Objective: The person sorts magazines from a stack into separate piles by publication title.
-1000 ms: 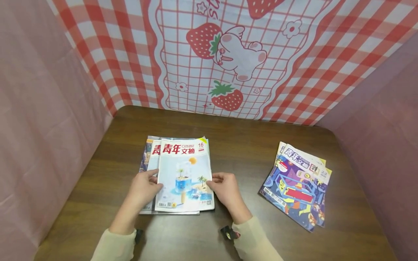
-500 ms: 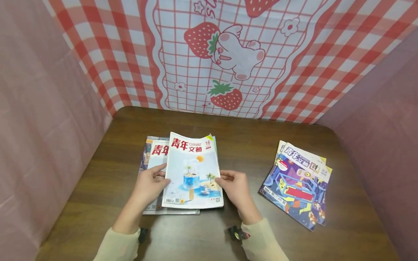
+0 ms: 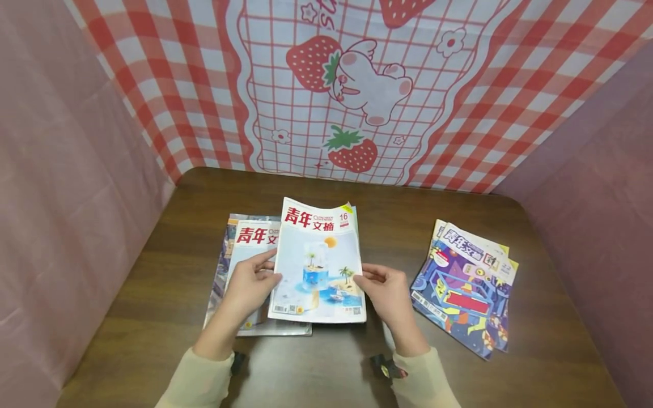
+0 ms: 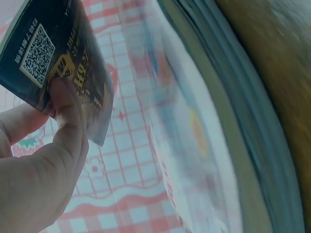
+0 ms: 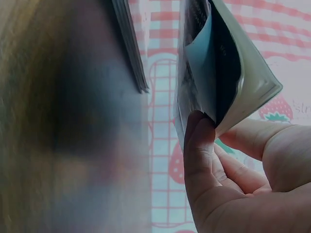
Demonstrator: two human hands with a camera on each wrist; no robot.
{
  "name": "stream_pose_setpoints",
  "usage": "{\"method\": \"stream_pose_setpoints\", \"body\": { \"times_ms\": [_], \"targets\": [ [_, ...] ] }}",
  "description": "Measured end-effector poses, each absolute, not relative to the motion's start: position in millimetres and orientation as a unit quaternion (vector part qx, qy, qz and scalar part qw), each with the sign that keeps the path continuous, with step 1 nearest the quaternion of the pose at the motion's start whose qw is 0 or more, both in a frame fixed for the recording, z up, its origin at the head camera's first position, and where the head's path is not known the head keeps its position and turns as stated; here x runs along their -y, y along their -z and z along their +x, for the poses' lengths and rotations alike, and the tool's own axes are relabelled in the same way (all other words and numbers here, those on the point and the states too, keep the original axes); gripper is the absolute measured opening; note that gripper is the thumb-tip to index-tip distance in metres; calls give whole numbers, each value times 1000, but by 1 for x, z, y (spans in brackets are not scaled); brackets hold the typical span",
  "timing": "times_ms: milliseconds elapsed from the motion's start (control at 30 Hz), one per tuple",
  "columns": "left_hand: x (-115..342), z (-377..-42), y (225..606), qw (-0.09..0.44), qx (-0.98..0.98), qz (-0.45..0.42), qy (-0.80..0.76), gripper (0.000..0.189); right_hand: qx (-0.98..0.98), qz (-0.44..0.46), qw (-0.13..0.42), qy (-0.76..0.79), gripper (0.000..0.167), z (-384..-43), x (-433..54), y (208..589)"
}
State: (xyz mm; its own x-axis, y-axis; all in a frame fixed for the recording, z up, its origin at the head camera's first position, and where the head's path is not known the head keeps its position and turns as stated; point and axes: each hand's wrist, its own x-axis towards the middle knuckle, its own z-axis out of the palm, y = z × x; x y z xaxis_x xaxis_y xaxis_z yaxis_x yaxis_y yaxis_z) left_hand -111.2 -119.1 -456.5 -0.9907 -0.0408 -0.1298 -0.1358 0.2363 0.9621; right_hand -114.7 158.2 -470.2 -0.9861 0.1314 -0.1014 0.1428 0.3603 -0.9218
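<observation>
Strawberry-print cloth point(image 3: 352, 153) behind brown table point(image 3: 403, 221)

One left hand point(image 3: 253, 286) and one right hand point(image 3: 389, 290) are counted. At least one held magazine point(image 3: 296, 266) is seen; exact number under its cover cannot be told. At least two more are counted in the left pile point(image 3: 249, 241), at least two in the right pile point(image 3: 461, 289). Two sleeves point(image 3: 199, 378), one table point(image 3: 316, 374), one backdrop point(image 3: 199, 73); three strawberries point(image 3: 353, 154), four small flowers point(image 3: 451, 42), one animal point(image 3: 380, 82) are printed.
</observation>
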Motion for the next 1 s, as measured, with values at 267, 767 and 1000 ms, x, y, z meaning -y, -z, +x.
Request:
{"method": "stream_pose_setpoints", "body": {
  "times_ms": [267,767,1000],
  "targets": [
    [91,-116,455,44,-742,-55,-666,54,-817,117,-5,565,31,-110,-183,466],
    [53,-129,450,66,-732,-40,-677,50,-819,168,-10,548,40,-97,-217,456],
    [34,-135,448,72,-732,-21,-678,49,-819,208,-5,535,49,-94,-234,457]
  ]
}}
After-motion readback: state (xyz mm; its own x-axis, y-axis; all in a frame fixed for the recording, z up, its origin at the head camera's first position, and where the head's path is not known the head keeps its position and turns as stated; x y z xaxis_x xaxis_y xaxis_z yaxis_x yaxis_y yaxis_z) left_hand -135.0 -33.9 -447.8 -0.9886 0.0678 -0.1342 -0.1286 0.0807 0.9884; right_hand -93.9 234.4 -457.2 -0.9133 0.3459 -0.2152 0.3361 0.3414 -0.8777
